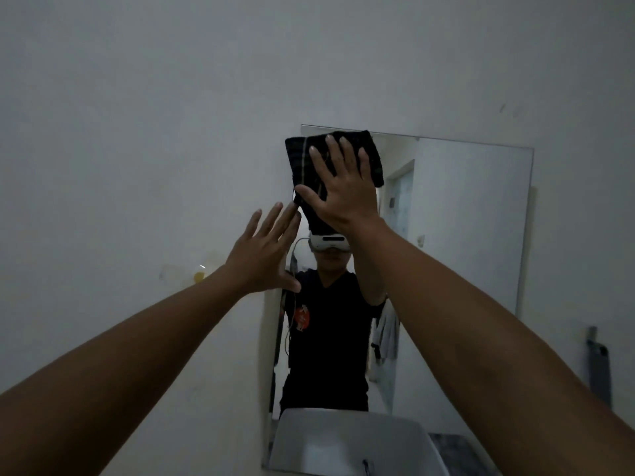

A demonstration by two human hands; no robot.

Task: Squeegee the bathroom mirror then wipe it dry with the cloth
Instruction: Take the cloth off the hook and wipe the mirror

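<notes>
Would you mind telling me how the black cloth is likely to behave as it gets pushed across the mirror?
The cloth looks soft and floppy: its lower part droops below the right hand. It probably slides easily on the smooth mirror, and may slip down if the flat palm eases off.

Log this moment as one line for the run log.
phase: wiping dry | right hand: flat, pressing dark cloth on mirror top-left corner | left hand: open, empty, at mirror's left edge | squeegee: not seen
</notes>
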